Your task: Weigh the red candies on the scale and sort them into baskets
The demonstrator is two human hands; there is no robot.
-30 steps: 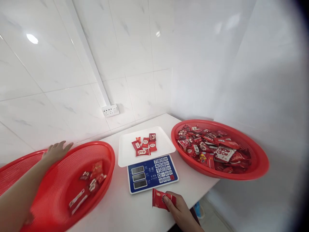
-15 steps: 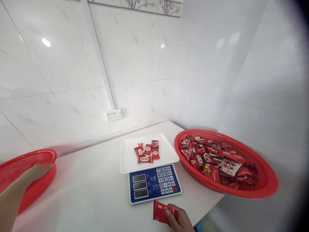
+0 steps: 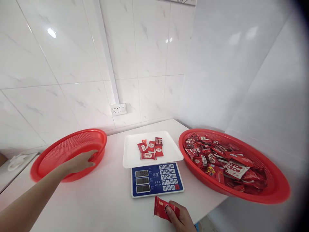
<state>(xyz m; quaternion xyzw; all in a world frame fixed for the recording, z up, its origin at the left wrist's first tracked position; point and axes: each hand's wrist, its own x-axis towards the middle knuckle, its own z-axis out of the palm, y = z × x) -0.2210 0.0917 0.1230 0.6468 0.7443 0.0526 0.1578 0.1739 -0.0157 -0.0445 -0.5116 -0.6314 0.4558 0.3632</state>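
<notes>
My left hand point(image 3: 83, 161) is over the near right part of a red plastic basket point(image 3: 70, 135), fingers and thumb apart. Whether its fingertips touch the basket wall I cannot tell. The inside of this basket shows no goods, though my arm hides part of it. Low in the view, my right hand point(image 3: 181, 216) pinches a red candy packet point(image 3: 162, 208) between thumb and fingers, just in front of a digital scale point(image 3: 158, 180). Several red wrapped candies point(image 3: 151, 149) lie on the scale's white tray point(image 3: 131, 153).
A second red basket point(image 3: 281, 190), full of red wrapped candies point(image 3: 217, 159), stands at the right and reaches past the table edge. All this rests on a white table point(image 3: 101, 206) against a tiled wall with a power socket point(image 3: 118, 109). A white cloth point(image 3: 17, 162) lies far left.
The left basket has come rightward, farther into view, with my left hand at it. My view has turned slightly left and down. The right hand still holds the candy packet.
</notes>
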